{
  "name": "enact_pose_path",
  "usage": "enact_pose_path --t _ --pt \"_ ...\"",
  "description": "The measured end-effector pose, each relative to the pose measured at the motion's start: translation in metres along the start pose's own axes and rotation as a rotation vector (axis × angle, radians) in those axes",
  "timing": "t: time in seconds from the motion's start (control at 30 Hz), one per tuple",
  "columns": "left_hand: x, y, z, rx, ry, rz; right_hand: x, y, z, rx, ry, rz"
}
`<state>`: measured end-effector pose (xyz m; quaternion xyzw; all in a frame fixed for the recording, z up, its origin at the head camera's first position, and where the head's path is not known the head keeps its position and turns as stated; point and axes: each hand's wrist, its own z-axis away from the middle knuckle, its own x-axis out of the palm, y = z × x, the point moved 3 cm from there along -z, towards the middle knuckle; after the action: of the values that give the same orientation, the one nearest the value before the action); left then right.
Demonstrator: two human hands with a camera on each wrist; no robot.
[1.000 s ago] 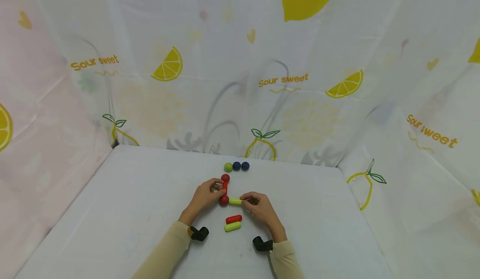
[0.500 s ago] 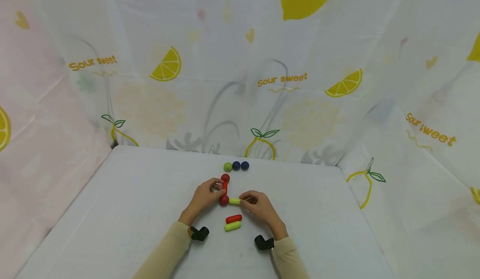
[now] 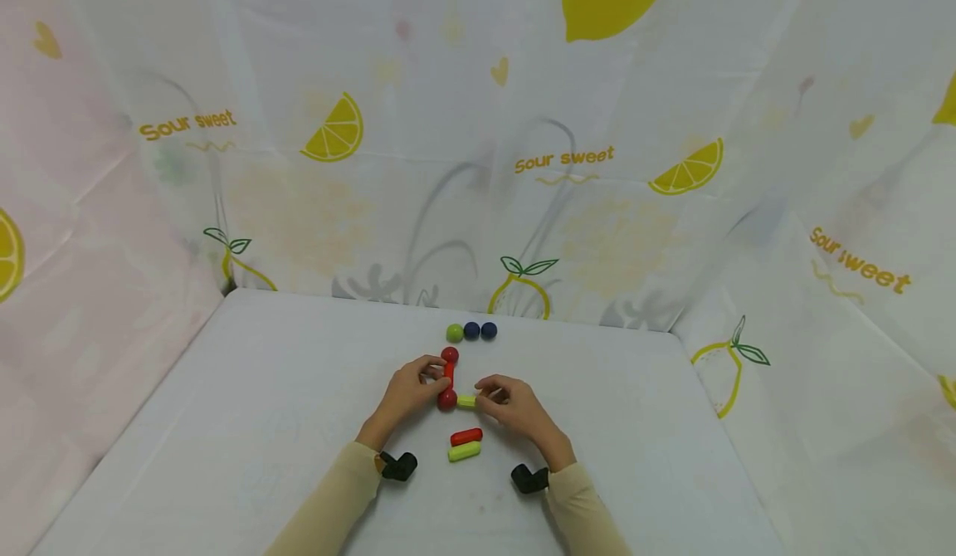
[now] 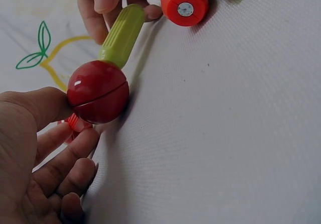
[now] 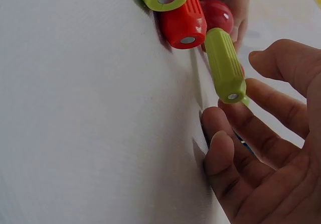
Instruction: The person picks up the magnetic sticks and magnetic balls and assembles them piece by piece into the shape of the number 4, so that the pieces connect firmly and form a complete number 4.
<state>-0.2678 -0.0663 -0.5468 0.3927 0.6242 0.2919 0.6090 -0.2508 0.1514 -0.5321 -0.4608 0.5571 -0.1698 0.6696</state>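
Thumb and fingers of my left hand [image 3: 407, 390] pinch a red ribbed stick [image 3: 449, 371] that has a red ball at either end. From the nearer red ball [image 4: 99, 92] a green ribbed stick [image 5: 224, 63] extends to the right, with a small metal disc on its free end. My right hand [image 3: 517, 411] is at that free end. In the right wrist view its thumb stands apart from the green stick, while the fingers lie beside and beneath the end. Whether a fingertip touches it, I cannot tell. The farther red ball [image 3: 450, 355] lies beyond my left fingers.
A loose red stick [image 3: 466, 436] and a loose green stick [image 3: 464, 451] lie side by side nearer to me. Behind the joined pieces, a green ball [image 3: 455, 333] and two dark blue balls [image 3: 480, 330] form a row. A lemon-printed curtain [image 3: 418, 232] borders the white table [image 3: 299, 423].
My right hand has loosened from the green stick and shifted slightly, its thumb and fingers now spread wider. The left hand and the joined pieces stay in place.
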Motion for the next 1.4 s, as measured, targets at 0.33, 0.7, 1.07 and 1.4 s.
enact_pose_path --t 0.33,0.7,1.07,1.4 --pt "-0.001 0.000 0.000 0.009 -0.002 -0.001 -0.002 0.001 -0.004 0.000 -0.026 0.044" --pt "0.000 -0.001 0.000 0.003 -0.010 -0.002 -0.013 -0.001 -0.009 -0.017 -0.036 0.083" --pt "0.001 0.000 0.000 -0.007 -0.013 -0.006 -0.020 -0.004 -0.014 -0.006 -0.043 0.138" --pt "0.000 0.000 -0.001 -0.015 -0.002 0.004 -0.025 -0.005 -0.023 -0.054 -0.021 0.161"
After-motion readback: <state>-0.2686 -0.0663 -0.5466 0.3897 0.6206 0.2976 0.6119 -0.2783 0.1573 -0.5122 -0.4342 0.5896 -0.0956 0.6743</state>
